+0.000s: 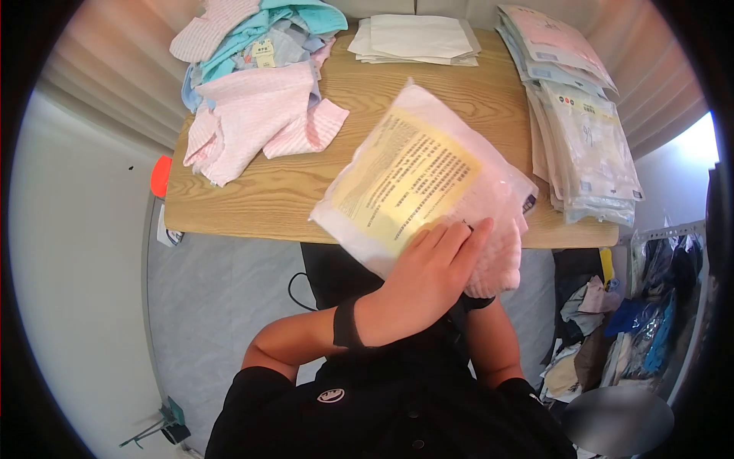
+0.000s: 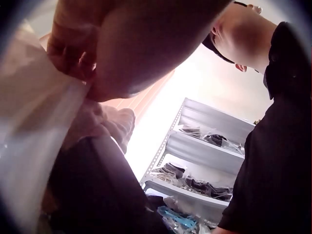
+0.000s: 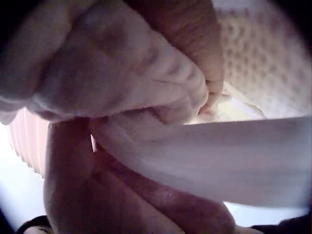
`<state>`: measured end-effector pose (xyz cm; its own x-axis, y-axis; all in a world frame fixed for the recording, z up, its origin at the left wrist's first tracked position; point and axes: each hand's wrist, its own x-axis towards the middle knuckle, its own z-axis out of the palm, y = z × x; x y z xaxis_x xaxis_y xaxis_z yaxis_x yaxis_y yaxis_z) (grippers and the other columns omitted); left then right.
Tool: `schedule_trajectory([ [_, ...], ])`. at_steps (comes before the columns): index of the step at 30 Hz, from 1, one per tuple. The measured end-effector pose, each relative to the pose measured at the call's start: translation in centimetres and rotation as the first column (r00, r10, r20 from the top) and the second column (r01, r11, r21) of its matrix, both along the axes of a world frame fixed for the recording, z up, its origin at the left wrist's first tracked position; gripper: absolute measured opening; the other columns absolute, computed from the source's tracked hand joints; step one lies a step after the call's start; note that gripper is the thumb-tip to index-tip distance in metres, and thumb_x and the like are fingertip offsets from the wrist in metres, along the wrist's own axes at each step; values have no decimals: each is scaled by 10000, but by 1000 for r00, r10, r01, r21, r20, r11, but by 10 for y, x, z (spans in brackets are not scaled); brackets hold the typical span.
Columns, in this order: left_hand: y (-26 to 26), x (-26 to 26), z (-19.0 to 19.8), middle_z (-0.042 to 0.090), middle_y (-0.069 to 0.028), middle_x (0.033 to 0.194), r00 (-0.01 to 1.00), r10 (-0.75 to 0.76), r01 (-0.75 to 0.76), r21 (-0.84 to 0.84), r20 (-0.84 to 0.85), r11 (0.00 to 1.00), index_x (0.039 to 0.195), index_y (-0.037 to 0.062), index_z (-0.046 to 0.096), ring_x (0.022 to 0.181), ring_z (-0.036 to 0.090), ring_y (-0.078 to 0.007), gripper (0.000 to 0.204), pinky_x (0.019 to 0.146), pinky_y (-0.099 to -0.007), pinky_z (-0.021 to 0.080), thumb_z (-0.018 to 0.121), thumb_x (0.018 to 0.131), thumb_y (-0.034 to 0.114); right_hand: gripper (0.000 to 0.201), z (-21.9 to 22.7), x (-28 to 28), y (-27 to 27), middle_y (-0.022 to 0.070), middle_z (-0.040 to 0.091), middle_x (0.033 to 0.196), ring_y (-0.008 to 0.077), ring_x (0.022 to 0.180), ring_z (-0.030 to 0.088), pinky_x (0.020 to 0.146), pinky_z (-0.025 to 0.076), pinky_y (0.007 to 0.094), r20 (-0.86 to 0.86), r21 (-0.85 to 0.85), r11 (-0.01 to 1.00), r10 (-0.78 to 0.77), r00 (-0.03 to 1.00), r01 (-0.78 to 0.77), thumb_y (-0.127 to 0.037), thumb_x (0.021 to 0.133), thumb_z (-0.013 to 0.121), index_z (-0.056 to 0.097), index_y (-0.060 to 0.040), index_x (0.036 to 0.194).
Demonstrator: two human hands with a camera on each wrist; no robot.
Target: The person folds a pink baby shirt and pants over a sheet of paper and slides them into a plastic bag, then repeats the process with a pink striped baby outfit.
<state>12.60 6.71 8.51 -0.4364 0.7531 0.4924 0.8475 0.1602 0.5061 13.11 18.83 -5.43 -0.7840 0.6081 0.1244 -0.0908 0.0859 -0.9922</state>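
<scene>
A clear plastic bag (image 1: 367,229) with a yellow printed panel is held tilted over the table's front edge. A folded pale pink garment (image 1: 495,264) bulges at its near right end. My left hand (image 1: 424,287) lies over this end, its fingers reaching across bag and garment; in the left wrist view its fingertips curl at the bag's edge. My right hand (image 3: 122,195) is hidden under the bag in the head view. From the right wrist, it holds the white edge of the bag in the crook of the thumb, with the pink garment (image 3: 122,68) just above.
Pink, teal and blue clothes (image 1: 252,99) are heaped at the table's back left. White sheets (image 1: 417,38) lie at the back, and stacked bagged garments (image 1: 585,145) line the right side. A shelf rack (image 2: 195,151) with packed items stands beside the person.
</scene>
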Motion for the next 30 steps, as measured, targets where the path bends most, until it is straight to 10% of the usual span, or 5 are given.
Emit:
schedule_trajectory([
  [13,-23,7,15,539,-108,1016,926,-327,339,-35,190,940,1387,33,550,875,569,-307,622,801,-398,480,673,780,-21,547,13,6,16,92,546,1387,255,1286,522,1086,435,405,-75,-245,967,58,996,-74,-287,963,602,451,-62,1438],
  [26,-19,-3,-16,597,-68,996,966,229,-232,-12,-120,973,1213,71,684,824,590,-249,459,753,-358,476,769,766,16,494,22,12,32,89,567,1354,255,1262,540,1072,447,402,-200,-559,821,3,980,-116,-275,984,554,466,-53,1417],
  [30,-27,57,-15,666,-123,986,961,-178,145,159,212,976,1005,44,700,856,673,-282,309,772,-380,560,706,718,-71,479,20,20,30,88,574,1344,255,1254,546,1068,451,402,-236,-620,775,-29,971,-127,-271,991,539,471,-50,1411],
])
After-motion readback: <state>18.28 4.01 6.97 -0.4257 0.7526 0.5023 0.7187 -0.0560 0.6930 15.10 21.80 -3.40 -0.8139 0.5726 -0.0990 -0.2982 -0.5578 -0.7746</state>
